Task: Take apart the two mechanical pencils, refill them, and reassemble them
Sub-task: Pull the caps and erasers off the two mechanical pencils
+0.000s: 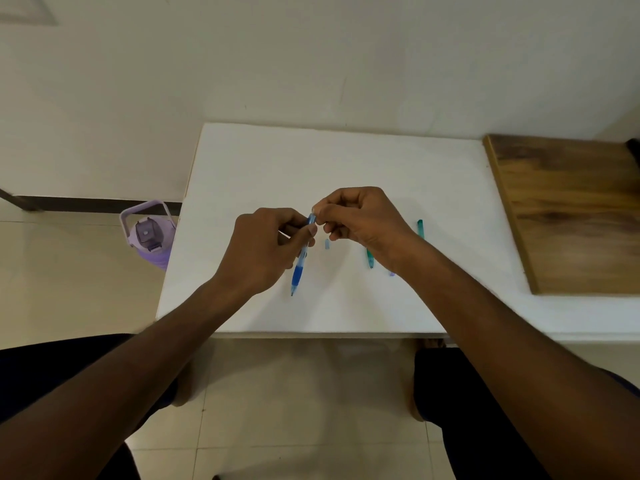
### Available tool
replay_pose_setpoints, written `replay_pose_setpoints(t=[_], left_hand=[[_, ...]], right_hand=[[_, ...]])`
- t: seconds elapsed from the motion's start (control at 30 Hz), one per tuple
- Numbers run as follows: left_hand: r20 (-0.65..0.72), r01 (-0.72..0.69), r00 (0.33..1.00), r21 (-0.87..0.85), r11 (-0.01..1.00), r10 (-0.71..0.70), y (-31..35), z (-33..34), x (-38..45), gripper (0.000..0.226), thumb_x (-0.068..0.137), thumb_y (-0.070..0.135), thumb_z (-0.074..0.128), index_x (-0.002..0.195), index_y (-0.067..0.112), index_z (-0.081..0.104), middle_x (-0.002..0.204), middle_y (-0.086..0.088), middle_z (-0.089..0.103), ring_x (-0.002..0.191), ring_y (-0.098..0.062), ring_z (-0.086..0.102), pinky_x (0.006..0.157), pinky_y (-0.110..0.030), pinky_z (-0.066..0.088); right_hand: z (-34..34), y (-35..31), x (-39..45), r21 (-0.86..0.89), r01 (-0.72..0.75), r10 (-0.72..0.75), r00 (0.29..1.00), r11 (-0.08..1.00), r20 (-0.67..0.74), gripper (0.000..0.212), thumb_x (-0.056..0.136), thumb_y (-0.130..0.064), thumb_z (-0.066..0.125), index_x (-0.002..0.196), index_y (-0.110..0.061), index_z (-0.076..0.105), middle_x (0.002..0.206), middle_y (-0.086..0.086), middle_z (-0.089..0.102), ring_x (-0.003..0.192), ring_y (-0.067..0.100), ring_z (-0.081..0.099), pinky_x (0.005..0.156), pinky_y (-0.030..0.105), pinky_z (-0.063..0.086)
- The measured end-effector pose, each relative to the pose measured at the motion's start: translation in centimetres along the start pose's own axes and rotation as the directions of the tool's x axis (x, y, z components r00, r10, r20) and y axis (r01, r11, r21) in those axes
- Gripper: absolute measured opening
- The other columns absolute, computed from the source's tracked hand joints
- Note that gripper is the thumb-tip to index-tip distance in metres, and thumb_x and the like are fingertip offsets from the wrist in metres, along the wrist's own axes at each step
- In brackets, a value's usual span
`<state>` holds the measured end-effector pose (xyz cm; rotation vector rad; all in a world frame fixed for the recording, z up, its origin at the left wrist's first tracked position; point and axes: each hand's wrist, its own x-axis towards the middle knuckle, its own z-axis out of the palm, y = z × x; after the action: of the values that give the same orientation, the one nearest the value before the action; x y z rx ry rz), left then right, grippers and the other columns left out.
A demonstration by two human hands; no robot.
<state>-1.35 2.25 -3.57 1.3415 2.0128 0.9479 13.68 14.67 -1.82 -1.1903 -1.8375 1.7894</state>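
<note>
My left hand (266, 247) grips a blue mechanical pencil (298, 271) around its clear barrel, tip pointing toward me, above the white table (346, 161). My right hand (360, 220) pinches at the pencil's top end; whatever sits between those fingertips is hidden. A small pale blue cap (327, 243) lies on the table between my hands. A green mechanical pencil (370, 259) lies partly under my right wrist, and a second green piece (420, 229) lies just right of it. A small purple bit (391, 274) peeks out beneath my right wrist.
A wooden board (571, 209) covers the table's right end. A purple water bottle (149, 233) stands on the tiled floor left of the table. The wall runs directly behind the table. My knees are under the front edge.
</note>
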Motion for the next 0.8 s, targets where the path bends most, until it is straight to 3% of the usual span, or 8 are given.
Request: replay_pose_setpoints(t=[0.27, 0.43, 0.47, 0.5, 0.57, 0.6, 0.67, 0.8], left_hand=[[0.024, 0.019, 1.0, -0.095, 0.995, -0.017, 0.5, 0.0, 0.0, 0.013, 0.098, 0.04, 0.069, 0.096, 0.027, 0.071, 0.078, 0.023, 0.073, 0.069, -0.006, 0.077, 0.059, -0.01, 0.056], [0.063, -0.002, 0.998, -0.123, 0.992, 0.009, 0.2, 0.0, -0.5, 0.01, 0.096, 0.036, 0.074, 0.088, 0.031, 0.074, 0.073, 0.02, 0.076, 0.066, -0.001, 0.075, 0.058, -0.01, 0.056], [0.075, 0.02, 0.997, -0.128, 0.992, -0.01, 0.1, 0.0, -0.7, 0.01, 0.096, 0.036, 0.074, 0.086, 0.032, 0.074, 0.073, 0.019, 0.077, 0.066, -0.003, 0.075, 0.059, -0.013, 0.058], [0.077, 0.048, 0.996, -0.133, 0.99, -0.038, -0.1, 0.1, -0.9, 0.011, 0.096, 0.036, 0.075, 0.086, 0.032, 0.075, 0.073, 0.019, 0.077, 0.065, -0.005, 0.076, 0.061, -0.017, 0.061], [0.048, 0.102, 0.994, -0.127, 0.987, -0.097, -0.4, 0.0, -0.8, 0.012, 0.094, 0.04, 0.076, 0.087, 0.032, 0.078, 0.075, 0.018, 0.077, 0.065, -0.008, 0.076, 0.066, -0.021, 0.063], [0.03, 0.13, 0.991, -0.117, 0.985, -0.127, -0.5, -0.1, -0.8, 0.013, 0.093, 0.043, 0.077, 0.089, 0.031, 0.08, 0.076, 0.017, 0.077, 0.066, -0.009, 0.076, 0.067, -0.022, 0.064], [0.012, 0.184, 0.983, -0.082, 0.98, -0.183, -0.7, -0.1, -0.5, 0.021, 0.091, 0.046, 0.077, 0.096, 0.027, 0.082, 0.079, 0.014, 0.078, 0.067, -0.01, 0.076, 0.073, -0.023, 0.063], [0.036, 0.289, 0.957, -0.107, 0.951, -0.287, -1.0, 0.6, 0.0, 0.029, 0.089, 0.041, 0.08, 0.106, 0.018, 0.081, 0.08, 0.005, 0.079, 0.069, -0.012, 0.077, 0.079, -0.027, 0.065]], right_hand=[[0.8, -0.1, 0.3, -0.094, 0.108, -0.113, 0.992, 0.99, -0.053, 0.015, 0.091, -0.015, 0.066, 0.08, -0.016, 0.076, 0.066, 0.0, 0.067, 0.062, 0.011, 0.057, 0.063, 0.026, 0.053], [0.3, -1.1, 0.9, 0.346, 0.066, -0.008, 0.986, 0.936, -0.164, 0.03, 0.095, -0.005, 0.063, 0.069, -0.018, 0.072, 0.063, -0.001, 0.056, 0.056, 0.01, 0.048, 0.053, 0.025, 0.042], [-0.4, -1.2, 1.1, 0.248, 0.101, -0.042, 0.972, 0.964, -0.233, 0.024, 0.095, -0.012, 0.068, 0.073, -0.019, 0.074, 0.065, -0.004, 0.06, 0.056, 0.009, 0.052, 0.053, 0.023, 0.046], [-1.1, -1.1, 1.3, -0.006, 0.115, -0.112, 0.951, 0.993, -0.289, 0.015, 0.094, -0.021, 0.073, 0.079, -0.02, 0.077, 0.068, -0.009, 0.067, 0.059, 0.008, 0.059, 0.057, 0.02, 0.05], [-2.3, -0.2, 1.6, -0.482, 0.044, -0.184, 0.951, 0.875, -0.248, 0.012, 0.09, -0.034, 0.08, 0.087, -0.023, 0.079, 0.077, -0.014, 0.074, 0.07, 0.003, 0.068, 0.065, 0.013, 0.051], [-2.4, 0.4, 1.6, -0.587, -0.023, -0.112, 0.975, 0.809, -0.194, 0.015, 0.088, -0.037, 0.082, 0.088, -0.022, 0.08, 0.081, -0.014, 0.075, 0.074, 0.002, 0.068, 0.067, 0.014, 0.05], [-2.0, 1.9, 1.9, -0.697, -0.139, 0.051, 0.988, 0.704, -0.146, 0.021, 0.084, -0.039, 0.084, 0.089, -0.019, 0.081, 0.086, -0.009, 0.077, 0.078, 0.005, 0.068, 0.073, 0.023, 0.055], [-1.0, 3.6, 2.1, -0.788, -0.226, 0.093, 0.973, 0.573, -0.212, 0.031, 0.083, -0.05, 0.083, 0.089, -0.021, 0.079, 0.076, -0.008, 0.071, 0.07, 0.011, 0.065, 0.076, 0.035, 0.061]])
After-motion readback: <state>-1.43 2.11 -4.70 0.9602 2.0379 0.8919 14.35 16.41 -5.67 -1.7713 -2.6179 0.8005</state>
